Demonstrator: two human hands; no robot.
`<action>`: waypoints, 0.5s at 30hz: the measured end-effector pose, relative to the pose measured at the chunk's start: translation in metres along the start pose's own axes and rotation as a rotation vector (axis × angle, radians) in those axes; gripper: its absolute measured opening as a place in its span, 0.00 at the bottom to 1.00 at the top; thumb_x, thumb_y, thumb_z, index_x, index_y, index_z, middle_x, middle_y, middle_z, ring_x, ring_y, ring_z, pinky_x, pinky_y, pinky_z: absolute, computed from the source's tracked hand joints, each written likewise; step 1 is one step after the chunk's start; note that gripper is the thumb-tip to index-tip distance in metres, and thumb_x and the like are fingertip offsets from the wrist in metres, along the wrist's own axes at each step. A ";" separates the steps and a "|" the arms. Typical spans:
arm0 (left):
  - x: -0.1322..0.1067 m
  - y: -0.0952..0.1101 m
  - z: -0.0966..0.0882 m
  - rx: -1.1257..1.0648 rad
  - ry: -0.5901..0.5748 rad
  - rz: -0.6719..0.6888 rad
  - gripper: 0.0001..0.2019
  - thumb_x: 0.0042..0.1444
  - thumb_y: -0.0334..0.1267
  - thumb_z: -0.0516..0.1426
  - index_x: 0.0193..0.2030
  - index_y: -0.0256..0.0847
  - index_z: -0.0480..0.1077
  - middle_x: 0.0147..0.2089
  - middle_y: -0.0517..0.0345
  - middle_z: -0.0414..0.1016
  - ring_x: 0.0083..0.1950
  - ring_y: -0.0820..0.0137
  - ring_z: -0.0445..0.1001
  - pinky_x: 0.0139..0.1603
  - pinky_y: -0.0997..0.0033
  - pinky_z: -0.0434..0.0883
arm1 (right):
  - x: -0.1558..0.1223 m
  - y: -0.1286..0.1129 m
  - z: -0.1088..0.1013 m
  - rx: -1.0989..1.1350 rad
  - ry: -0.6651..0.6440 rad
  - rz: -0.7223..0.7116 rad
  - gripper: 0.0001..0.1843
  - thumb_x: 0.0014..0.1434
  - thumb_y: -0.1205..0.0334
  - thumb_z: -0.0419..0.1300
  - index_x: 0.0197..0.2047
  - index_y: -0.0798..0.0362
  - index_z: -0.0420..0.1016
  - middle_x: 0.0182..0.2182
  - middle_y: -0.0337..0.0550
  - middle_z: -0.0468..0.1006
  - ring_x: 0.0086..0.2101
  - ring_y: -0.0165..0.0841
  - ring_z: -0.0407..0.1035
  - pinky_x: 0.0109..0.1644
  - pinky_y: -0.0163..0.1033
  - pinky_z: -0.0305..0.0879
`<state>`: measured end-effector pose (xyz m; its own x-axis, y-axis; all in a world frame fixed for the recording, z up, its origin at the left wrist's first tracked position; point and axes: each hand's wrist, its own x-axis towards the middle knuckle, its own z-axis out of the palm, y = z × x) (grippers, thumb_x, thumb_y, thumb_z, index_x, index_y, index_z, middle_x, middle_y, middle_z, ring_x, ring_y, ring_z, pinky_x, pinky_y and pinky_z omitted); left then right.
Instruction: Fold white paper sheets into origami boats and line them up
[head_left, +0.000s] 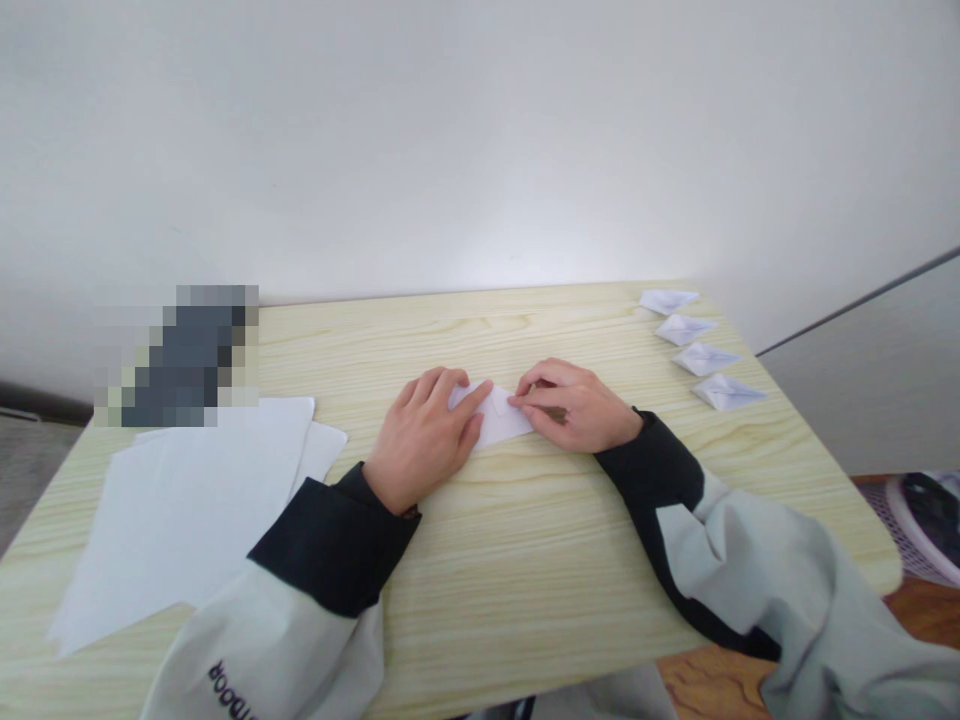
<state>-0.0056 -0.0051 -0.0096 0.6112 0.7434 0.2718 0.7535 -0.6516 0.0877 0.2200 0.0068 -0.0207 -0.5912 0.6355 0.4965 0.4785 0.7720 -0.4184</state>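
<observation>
A small folded sheet of white paper lies on the table between my hands. My left hand rests flat on its left part, fingers stretched out and the index finger pressing its upper edge. At the paper's right side my right hand has its thumb and index finger pinched together on a small flap. The hands cover both ends of the paper, so its full outline is hidden.
Several folded white paper boats stand in a row at the table's right edge. A stack of white sheets lies at left, near a pixelated dark object. A wall backs the table; a pink basket stands at lower right.
</observation>
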 end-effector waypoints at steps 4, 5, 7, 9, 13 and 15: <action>0.001 0.001 -0.001 0.028 -0.015 -0.003 0.18 0.62 0.39 0.49 0.58 0.43 0.67 0.52 0.47 0.68 0.53 0.57 0.65 0.52 0.54 0.67 | 0.001 -0.001 -0.002 -0.036 0.019 0.034 0.13 0.62 0.65 0.52 0.39 0.54 0.79 0.35 0.47 0.76 0.37 0.33 0.69 0.42 0.40 0.69; 0.001 0.001 -0.001 0.033 -0.019 -0.003 0.18 0.62 0.39 0.49 0.58 0.44 0.67 0.52 0.48 0.68 0.53 0.57 0.65 0.52 0.55 0.67 | 0.002 -0.001 -0.001 -0.057 0.015 0.047 0.14 0.63 0.64 0.51 0.41 0.55 0.79 0.35 0.47 0.75 0.37 0.34 0.69 0.43 0.40 0.69; 0.001 0.001 -0.001 0.036 -0.023 -0.003 0.18 0.62 0.39 0.49 0.58 0.43 0.67 0.52 0.48 0.68 0.53 0.57 0.65 0.52 0.55 0.67 | 0.003 -0.002 0.000 -0.112 -0.009 0.067 0.16 0.64 0.63 0.50 0.43 0.56 0.78 0.35 0.48 0.74 0.37 0.34 0.68 0.42 0.40 0.68; 0.001 0.002 -0.001 0.037 -0.017 -0.002 0.18 0.62 0.38 0.49 0.58 0.43 0.67 0.52 0.48 0.68 0.53 0.57 0.65 0.52 0.55 0.67 | 0.003 -0.002 0.001 -0.173 -0.040 0.067 0.16 0.64 0.61 0.49 0.42 0.55 0.79 0.34 0.48 0.73 0.36 0.34 0.67 0.41 0.40 0.67; 0.000 0.003 0.000 0.043 -0.002 -0.005 0.18 0.62 0.38 0.49 0.58 0.43 0.66 0.52 0.47 0.68 0.53 0.57 0.65 0.51 0.55 0.67 | 0.001 -0.001 0.001 -0.268 -0.043 0.006 0.16 0.64 0.60 0.50 0.37 0.54 0.79 0.34 0.46 0.73 0.32 0.31 0.65 0.37 0.38 0.65; 0.000 0.003 0.000 0.048 0.002 -0.006 0.18 0.63 0.38 0.48 0.58 0.43 0.67 0.52 0.47 0.69 0.53 0.57 0.65 0.51 0.55 0.67 | -0.002 0.000 -0.001 -0.302 -0.033 -0.034 0.15 0.64 0.60 0.51 0.35 0.53 0.79 0.34 0.45 0.74 0.30 0.30 0.65 0.36 0.37 0.64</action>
<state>-0.0037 -0.0069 -0.0093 0.6062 0.7468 0.2735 0.7679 -0.6391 0.0431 0.2213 0.0052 -0.0211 -0.6283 0.6127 0.4793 0.6270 0.7636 -0.1543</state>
